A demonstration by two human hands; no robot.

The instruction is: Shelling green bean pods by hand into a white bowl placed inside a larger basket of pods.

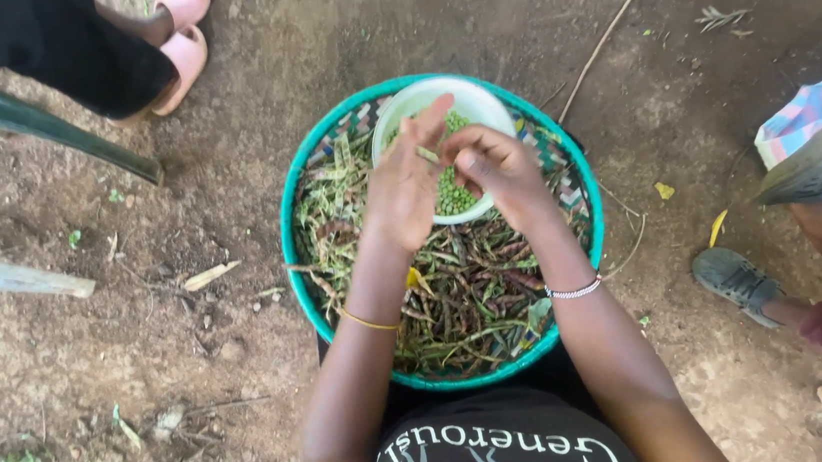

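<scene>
Over the lap sits a round basket (296, 262) with a teal rim, heaped with pods (468, 296). Bare dirt (223, 159) lies open all around. Above a white bowl (398, 112) of peas (452, 197) at the far rim, the left hand (405, 186) and right hand (497, 167) meet, fingers pinched together; what they pinch is hidden. Further off, other people's sandals (182, 42) and shoes (737, 280) are cut off at the edges.

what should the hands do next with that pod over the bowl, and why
Probably split the pod and let its peas fall. Both the left hand and right hand pinch it right above the white bowl of green peas, inside the pod-filled basket.
</scene>
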